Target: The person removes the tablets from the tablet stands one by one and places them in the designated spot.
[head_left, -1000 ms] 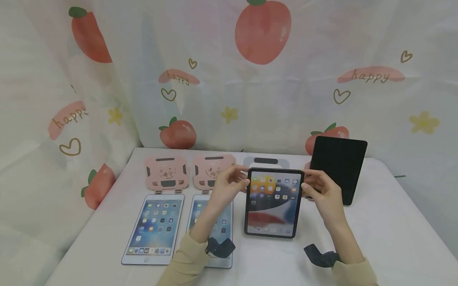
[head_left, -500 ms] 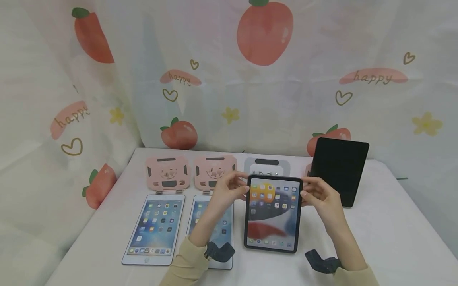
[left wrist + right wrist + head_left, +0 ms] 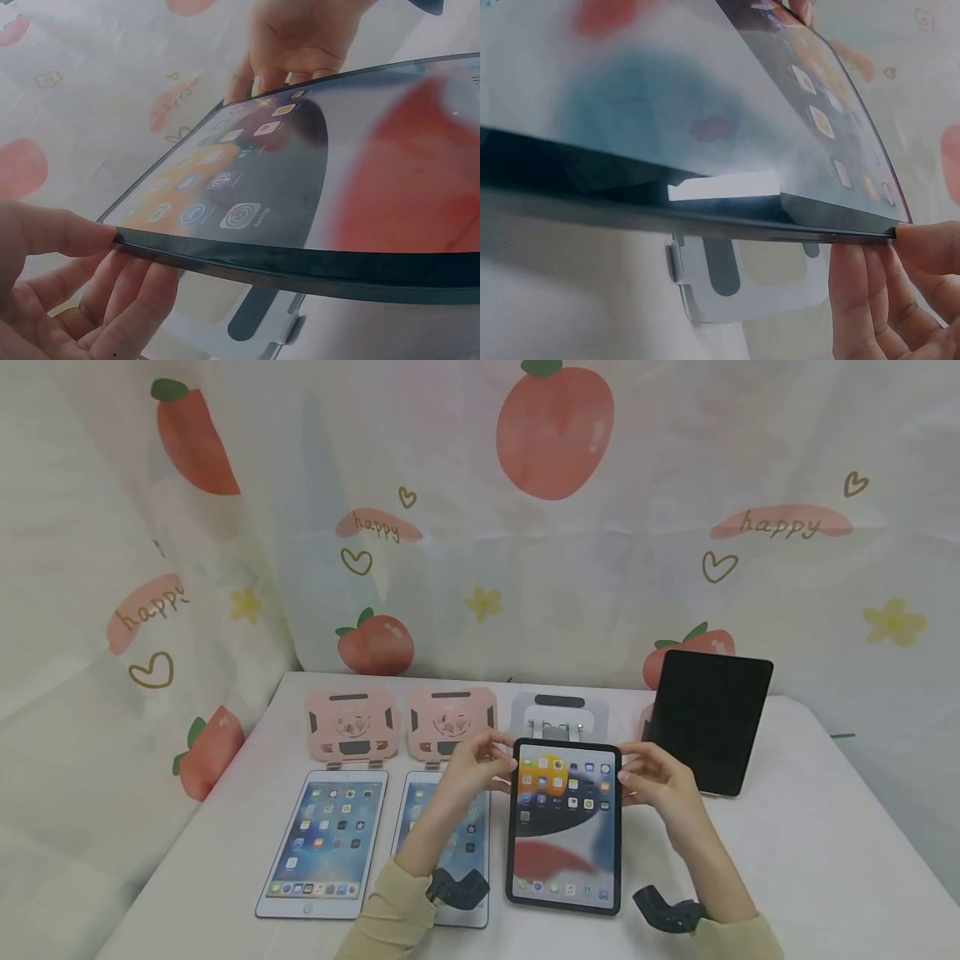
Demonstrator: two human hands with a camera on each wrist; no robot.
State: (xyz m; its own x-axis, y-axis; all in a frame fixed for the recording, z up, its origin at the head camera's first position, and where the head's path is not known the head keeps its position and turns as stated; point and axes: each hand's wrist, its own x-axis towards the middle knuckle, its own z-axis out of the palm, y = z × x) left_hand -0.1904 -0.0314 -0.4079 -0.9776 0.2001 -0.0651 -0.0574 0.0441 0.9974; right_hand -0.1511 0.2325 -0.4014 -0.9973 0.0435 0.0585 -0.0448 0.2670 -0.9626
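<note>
Black-rimmed tablet (image 3: 564, 827), lower centre: your left hand (image 3: 478, 766) and right hand (image 3: 658, 778) pinch opposite edges, likely keeping it steady.

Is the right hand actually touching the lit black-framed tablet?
Touching. The right wrist view shows the right hand with its thumb against the edge of the lit black-framed tablet, fingertips meeting it from below.
</note>
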